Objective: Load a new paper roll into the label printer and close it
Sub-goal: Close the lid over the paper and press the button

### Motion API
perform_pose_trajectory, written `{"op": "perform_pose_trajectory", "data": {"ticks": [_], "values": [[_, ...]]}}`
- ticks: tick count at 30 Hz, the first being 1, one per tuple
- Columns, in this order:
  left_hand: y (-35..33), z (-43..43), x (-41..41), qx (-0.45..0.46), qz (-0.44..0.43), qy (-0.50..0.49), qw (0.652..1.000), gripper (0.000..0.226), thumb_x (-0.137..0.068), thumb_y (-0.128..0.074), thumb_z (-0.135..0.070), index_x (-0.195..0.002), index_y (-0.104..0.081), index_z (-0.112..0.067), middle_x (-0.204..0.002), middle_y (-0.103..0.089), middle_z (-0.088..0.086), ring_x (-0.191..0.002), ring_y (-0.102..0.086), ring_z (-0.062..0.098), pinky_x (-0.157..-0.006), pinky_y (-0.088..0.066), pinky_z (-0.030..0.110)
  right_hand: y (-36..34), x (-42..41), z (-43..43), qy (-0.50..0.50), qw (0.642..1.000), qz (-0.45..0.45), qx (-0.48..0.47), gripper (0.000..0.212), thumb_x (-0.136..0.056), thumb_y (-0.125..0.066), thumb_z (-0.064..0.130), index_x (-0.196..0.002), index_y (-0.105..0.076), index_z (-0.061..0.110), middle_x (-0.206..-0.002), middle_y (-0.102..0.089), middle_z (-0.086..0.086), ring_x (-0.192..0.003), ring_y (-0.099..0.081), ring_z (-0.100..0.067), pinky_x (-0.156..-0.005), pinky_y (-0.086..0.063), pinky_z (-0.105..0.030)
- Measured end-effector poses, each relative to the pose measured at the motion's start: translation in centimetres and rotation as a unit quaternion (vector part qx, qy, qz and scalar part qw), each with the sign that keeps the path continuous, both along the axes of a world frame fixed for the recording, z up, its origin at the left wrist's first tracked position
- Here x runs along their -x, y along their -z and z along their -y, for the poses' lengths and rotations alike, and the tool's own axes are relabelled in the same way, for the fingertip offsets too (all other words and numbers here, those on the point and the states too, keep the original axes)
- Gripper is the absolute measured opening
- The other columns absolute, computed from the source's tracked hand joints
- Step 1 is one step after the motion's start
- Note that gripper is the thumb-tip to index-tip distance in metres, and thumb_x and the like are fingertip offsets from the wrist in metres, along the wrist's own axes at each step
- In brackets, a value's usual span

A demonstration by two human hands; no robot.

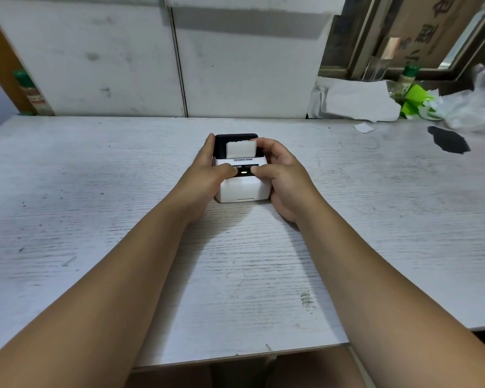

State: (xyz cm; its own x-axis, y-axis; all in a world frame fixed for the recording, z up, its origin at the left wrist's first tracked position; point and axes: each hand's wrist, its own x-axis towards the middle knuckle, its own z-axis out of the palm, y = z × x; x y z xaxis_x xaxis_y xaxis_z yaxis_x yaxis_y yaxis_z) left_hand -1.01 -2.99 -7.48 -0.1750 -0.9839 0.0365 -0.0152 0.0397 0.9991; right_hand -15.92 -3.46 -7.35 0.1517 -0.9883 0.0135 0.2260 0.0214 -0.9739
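A small white label printer [241,189] with a black lid sits in the middle of the white table [95,191]. A strip of white paper [240,148] sticks up from its top slot. A small light glows on its black front panel [244,172]. My left hand [207,175] wraps the printer's left side, thumb on the panel. My right hand [284,177] wraps the right side, thumb on the panel and fingers at the paper's right edge. The lid looks down over the body.
Crumpled white paper [359,100], a green bottle [408,79] and plastic bags [476,105] lie at the back right. A dark patch [448,141] marks the table there. A white panel wall [151,57] stands behind the table.
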Motion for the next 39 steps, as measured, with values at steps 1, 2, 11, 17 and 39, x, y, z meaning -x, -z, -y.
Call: {"op": "perform_pose_trajectory", "data": {"ticks": [1,2,11,17,39], "values": [[0.01,0.01,0.03,0.001,0.002,-0.002,1.000,0.047,-0.076,-0.052,-0.008,-0.121,-0.052,-0.021,-0.122,-0.063,0.016,-0.097,-0.062,0.024,-0.081,-0.044,0.044,-0.03,0.01,-0.02,0.001,1.000,-0.002,0.001,0.043,-0.080,-0.046,-0.015,-0.110,-0.055,0.015,-0.119,-0.057,-0.008,-0.105,-0.055,-0.021,-0.093,-0.045,-0.035],[0.00,0.00,0.05,0.001,0.007,-0.004,1.000,0.048,-0.076,-0.053,-0.008,-0.122,-0.052,-0.020,-0.122,-0.062,0.016,-0.097,-0.063,0.026,-0.080,-0.043,0.044,-0.11,0.00,-0.10,0.001,1.000,-0.006,0.005,0.043,-0.082,-0.043,-0.017,-0.107,-0.055,0.016,-0.115,-0.057,-0.006,-0.103,-0.055,-0.020,-0.091,-0.045,-0.034],[0.09,0.09,-0.02,-0.004,0.007,-0.002,1.000,0.049,-0.076,-0.053,-0.009,-0.123,-0.052,-0.022,-0.123,-0.062,0.017,-0.100,-0.061,0.028,-0.081,-0.043,0.046,0.17,0.27,-0.20,-0.013,1.000,0.004,0.015,0.046,-0.084,-0.043,-0.017,-0.112,-0.054,0.018,-0.112,-0.059,-0.002,-0.103,-0.056,-0.019,-0.091,-0.046,-0.034],[0.03,0.17,-0.13,-0.011,0.006,-0.007,1.000,0.049,-0.074,-0.055,-0.012,-0.122,-0.052,-0.022,-0.123,-0.060,0.019,-0.095,-0.060,0.027,-0.078,-0.041,0.046,0.27,0.06,-0.06,-0.013,1.000,0.008,0.008,0.044,-0.082,-0.046,-0.015,-0.111,-0.059,0.016,-0.146,-0.046,-0.010,-0.127,-0.050,-0.025,-0.104,-0.043,-0.040],[0.35,0.39,-0.25,-0.011,0.025,-0.019,0.999,0.051,-0.075,-0.055,-0.010,-0.124,-0.052,-0.024,-0.124,-0.062,0.015,-0.115,-0.059,0.038,-0.100,-0.042,0.057,-0.19,0.06,-0.39,-0.011,1.000,0.008,-0.003,0.042,-0.083,-0.045,-0.016,-0.102,-0.062,0.017,-0.150,-0.042,-0.004,-0.127,-0.050,-0.019,-0.104,-0.043,-0.037]]}}
